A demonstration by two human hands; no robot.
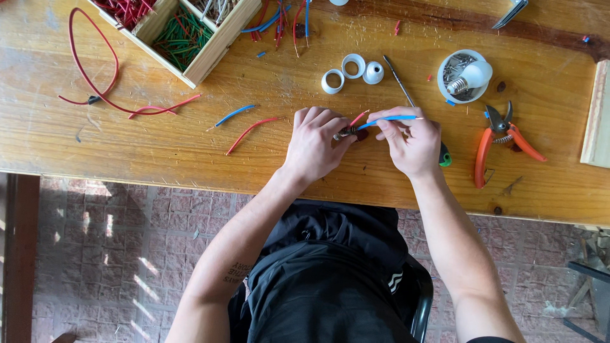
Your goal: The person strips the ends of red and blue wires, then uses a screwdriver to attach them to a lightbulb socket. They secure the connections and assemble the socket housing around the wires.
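My left hand (314, 143) is closed around a small dark metal socket part (346, 133) with a short red wire (358, 117) sticking out of it. My right hand (410, 140) pinches a blue wire (389, 119) and holds its end at that part. Both hands rest on the wooden table (127, 146) near its front edge. A screwdriver (400, 81) with a green handle tip (445, 159) lies under my right hand.
White lamp holder pieces (352, 70) lie behind my hands. A white cup of nails with a light bulb (467, 77) and orange pruning shears (499, 143) sit to the right. A wooden box of cut wires (181, 35) stands back left, with loose red and blue wires (244, 124) nearby.
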